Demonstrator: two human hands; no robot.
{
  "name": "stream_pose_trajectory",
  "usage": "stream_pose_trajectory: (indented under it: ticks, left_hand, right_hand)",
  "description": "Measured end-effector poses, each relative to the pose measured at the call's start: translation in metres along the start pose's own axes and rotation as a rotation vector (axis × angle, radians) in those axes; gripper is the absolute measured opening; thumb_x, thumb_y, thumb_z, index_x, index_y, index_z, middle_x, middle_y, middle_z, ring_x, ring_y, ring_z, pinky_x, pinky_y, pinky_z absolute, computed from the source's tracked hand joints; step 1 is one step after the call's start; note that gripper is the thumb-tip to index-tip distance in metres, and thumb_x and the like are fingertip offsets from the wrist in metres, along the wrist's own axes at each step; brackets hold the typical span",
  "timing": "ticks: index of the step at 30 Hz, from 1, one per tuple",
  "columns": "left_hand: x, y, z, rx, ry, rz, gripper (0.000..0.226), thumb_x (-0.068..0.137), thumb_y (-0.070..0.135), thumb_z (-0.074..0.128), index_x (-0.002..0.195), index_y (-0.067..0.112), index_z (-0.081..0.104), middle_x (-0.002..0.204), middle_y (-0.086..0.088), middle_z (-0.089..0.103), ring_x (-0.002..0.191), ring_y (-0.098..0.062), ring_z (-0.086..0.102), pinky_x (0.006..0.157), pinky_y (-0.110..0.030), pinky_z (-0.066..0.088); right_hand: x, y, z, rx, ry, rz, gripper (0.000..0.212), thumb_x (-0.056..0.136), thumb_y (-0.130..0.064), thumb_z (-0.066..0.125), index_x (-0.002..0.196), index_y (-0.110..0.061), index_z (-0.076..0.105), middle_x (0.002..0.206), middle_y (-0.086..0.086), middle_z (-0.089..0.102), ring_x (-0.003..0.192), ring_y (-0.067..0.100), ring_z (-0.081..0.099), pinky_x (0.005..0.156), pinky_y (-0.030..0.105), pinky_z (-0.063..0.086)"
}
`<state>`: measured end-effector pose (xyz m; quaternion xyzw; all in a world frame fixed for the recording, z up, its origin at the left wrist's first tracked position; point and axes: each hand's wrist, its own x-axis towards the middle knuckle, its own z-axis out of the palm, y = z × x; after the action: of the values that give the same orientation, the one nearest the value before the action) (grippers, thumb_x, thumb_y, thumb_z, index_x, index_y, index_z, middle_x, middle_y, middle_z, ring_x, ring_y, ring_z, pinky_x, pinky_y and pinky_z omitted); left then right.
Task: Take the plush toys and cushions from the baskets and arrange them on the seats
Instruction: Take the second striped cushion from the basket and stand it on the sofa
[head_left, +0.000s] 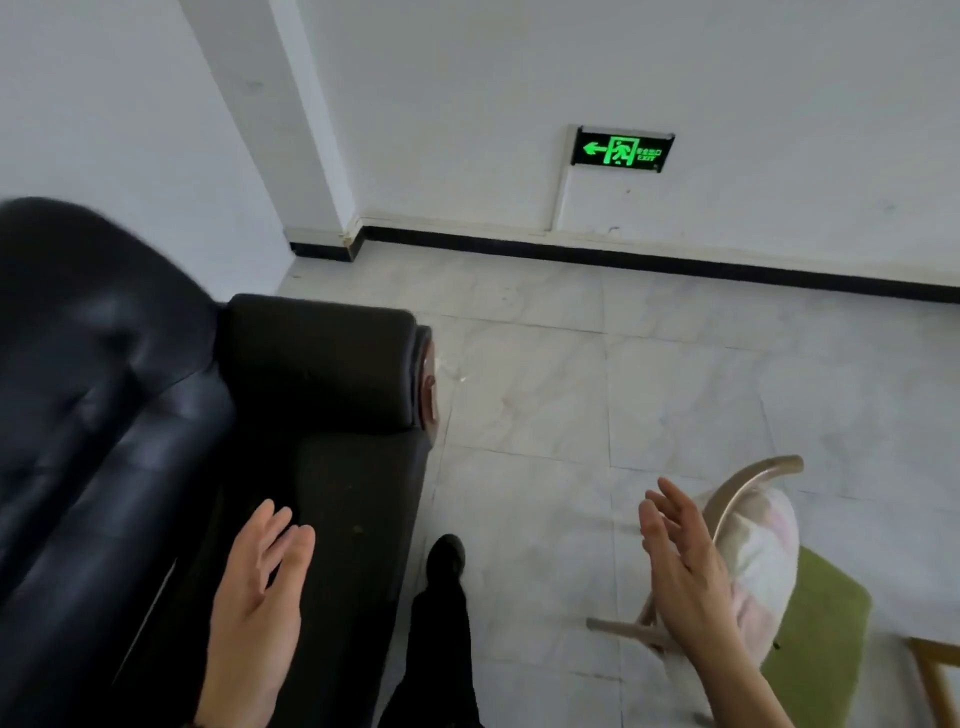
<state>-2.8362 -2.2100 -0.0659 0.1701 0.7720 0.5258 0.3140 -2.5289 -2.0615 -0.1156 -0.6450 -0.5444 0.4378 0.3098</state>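
**Count of Seats, Cushions and Hands**

Two bare hands were in view: one left hand (260, 587) and one right hand (680, 561). There were two seats: one black sofa (130, 415) and one wooden chair (821, 613) with a green pad. One pale cushion (763, 551) sat on that chair. One dark shoe (445, 556) stood on the floor (597, 389). One lit green exit sign (622, 150) hung on the wall (779, 78).

Lost black sofa (130, 415) past left & btm edges, upper part blurred. Saw only part of cushion (763, 551) behind right hand (685, 566). Lost green chair (821, 623) at btm edge. Couldn't read small txt on exit sign (622, 150). Couldn't ID wood piece (935, 675) at right edge.
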Motion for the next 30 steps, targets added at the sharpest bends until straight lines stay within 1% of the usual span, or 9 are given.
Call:
stream_pose_trajectory:
  ticks: [3, 6, 9, 12, 15, 19, 23, 26, 30]
  left_hand:
    - [0.096, 0.023, 0.062, -0.006, -0.073, -0.011, 0.060, 0.098, 0.032, 0.059, 0.154, 0.027, 0.037, 0.150, 0.006, 0.050, 0.128, -0.011, 0.052, 0.114, -0.050, 0.041]
    - [0.179, 0.078, 0.139, 0.037, -0.211, 0.033, 0.058, 0.101, 0.029, 0.057, 0.154, 0.024, 0.037, 0.151, 0.004, 0.049, 0.132, -0.013, 0.051, 0.114, -0.049, 0.041]
    - [0.239, 0.147, 0.229, 0.085, -0.369, 0.146, 0.055, 0.100, 0.026, 0.059, 0.152, 0.022, 0.041, 0.148, 0.002, 0.052, 0.131, -0.013, 0.052, 0.115, -0.049, 0.041]
    - [0.273, 0.207, 0.329, 0.147, -0.528, 0.260, 0.052, 0.098, 0.029, 0.060, 0.148, 0.021, 0.046, 0.143, 0.002, 0.056, 0.128, -0.014, 0.055, 0.114, -0.050, 0.042]
    - [0.289, 0.250, 0.436, 0.209, -0.663, 0.359, 0.053, 0.098, 0.031, 0.060, 0.148, 0.022, 0.046, 0.141, 0.005, 0.056, 0.128, -0.014, 0.056, 0.112, -0.048, 0.044]
    - [0.292, 0.280, 0.583, 0.222, -0.773, 0.408, 0.053, 0.097, 0.031, 0.060, 0.147, 0.024, 0.046, 0.130, 0.012, 0.058, 0.127, -0.015, 0.057, 0.112, -0.049, 0.044]
    - [0.271, 0.312, 0.711, 0.226, -0.863, 0.410, 0.050, 0.102, 0.020, 0.057, 0.149, 0.020, 0.044, 0.140, 0.004, 0.053, 0.127, -0.016, 0.056, 0.113, -0.051, 0.044]
    - [0.249, 0.350, 0.797, 0.251, -0.950, 0.441, 0.052, 0.101, 0.023, 0.056, 0.151, 0.020, 0.041, 0.146, 0.003, 0.052, 0.129, -0.015, 0.055, 0.112, -0.046, 0.045]
    - [0.227, 0.387, 0.901, 0.239, -1.015, 0.468, 0.055, 0.099, 0.029, 0.058, 0.151, 0.022, 0.041, 0.146, 0.004, 0.053, 0.130, -0.014, 0.055, 0.112, -0.045, 0.045]
  right_hand:
    - [0.073, -0.015, 0.002, 0.000, 0.102, 0.048, 0.062, 0.089, -0.058, 0.049, 0.146, -0.031, 0.047, 0.131, -0.008, 0.060, 0.121, 0.017, 0.061, 0.106, 0.048, 0.049]
    - [0.138, -0.043, -0.022, 0.043, 0.250, 0.105, 0.059, 0.093, -0.054, 0.051, 0.146, -0.029, 0.048, 0.135, -0.004, 0.061, 0.123, 0.017, 0.060, 0.105, 0.042, 0.049]
    - [0.187, -0.068, -0.058, 0.108, 0.438, 0.104, 0.060, 0.091, -0.067, 0.050, 0.144, -0.037, 0.048, 0.132, -0.012, 0.062, 0.123, 0.012, 0.061, 0.101, 0.040, 0.052]
    - [0.224, -0.080, -0.094, 0.201, 0.611, 0.136, 0.049, 0.093, -0.056, 0.051, 0.140, -0.043, 0.047, 0.131, -0.017, 0.061, 0.125, 0.014, 0.060, 0.104, 0.041, 0.049]
    - [0.264, -0.069, -0.128, 0.282, 0.763, 0.170, 0.037, 0.096, -0.058, 0.052, 0.132, -0.051, 0.046, 0.133, -0.016, 0.060, 0.128, 0.013, 0.058, 0.106, 0.046, 0.049]
    - [0.338, -0.028, -0.170, 0.367, 0.892, 0.239, 0.050, 0.093, -0.056, 0.051, 0.141, -0.043, 0.045, 0.129, -0.018, 0.060, 0.127, 0.013, 0.058, 0.107, 0.051, 0.049]
    - [0.427, -0.009, -0.239, 0.455, 0.903, 0.302, 0.058, 0.088, -0.058, 0.049, 0.141, -0.038, 0.044, 0.139, -0.004, 0.056, 0.128, 0.019, 0.056, 0.108, 0.055, 0.048]
    - [0.484, -0.012, -0.306, 0.429, 0.927, 0.283, 0.068, 0.088, -0.059, 0.048, 0.149, -0.028, 0.042, 0.142, -0.004, 0.053, 0.128, 0.019, 0.056, 0.108, 0.051, 0.049]
    - [0.542, -0.008, -0.390, 0.372, 0.989, 0.253, 0.065, 0.091, -0.053, 0.051, 0.149, -0.027, 0.042, 0.141, -0.005, 0.054, 0.127, 0.017, 0.057, 0.099, 0.038, 0.051]
